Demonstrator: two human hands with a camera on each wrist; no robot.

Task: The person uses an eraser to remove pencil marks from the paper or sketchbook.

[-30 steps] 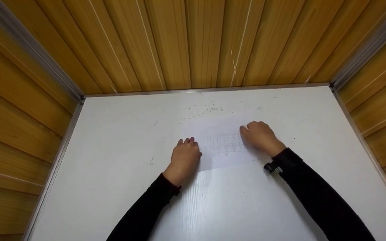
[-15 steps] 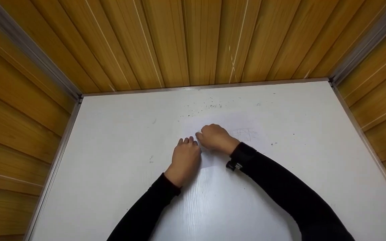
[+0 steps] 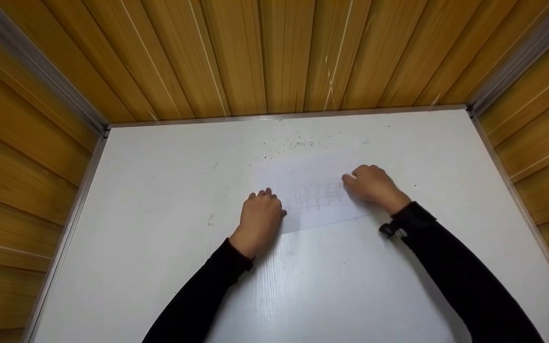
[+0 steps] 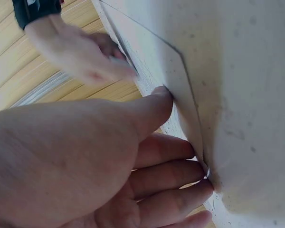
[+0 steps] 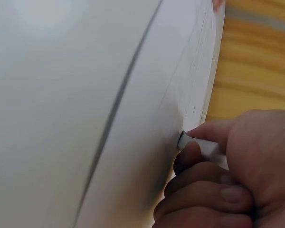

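While wooden panelled walls (image 3: 274, 52) rise on three sides, the white counter (image 3: 160, 267) fills most of the head view, its edges framed by a grey metal strip. Dark specks (image 3: 298, 143) lie scattered on it near the far edge.

Next in size come the two black sleeves reaching in from the near edge, the right one carrying a small black clip at the wrist (image 3: 391, 230).

A sheet of white paper (image 3: 312, 209) lies flat on the counter a little beyond its middle, between the two hands. Faint pencil lines, mostly upright strokes, cross its centre (image 3: 317, 195). From the left wrist view the sheet's corner and edges show as thin lines against the counter (image 4: 180, 71).

On the paper's left edge rests the left hand (image 3: 260, 219), palm down with straight, relaxed fingers pressing the sheet flat; it grips nothing. Its thumb tip (image 4: 159, 97) touches the sheet's edge.

At the right end of the pencil marks is the right hand (image 3: 372, 186), its fingers curled round a small white eraser (image 5: 204, 148). The eraser's dark end touches the paper, pinched between thumb and forefinger, and only a short stub of it shows.
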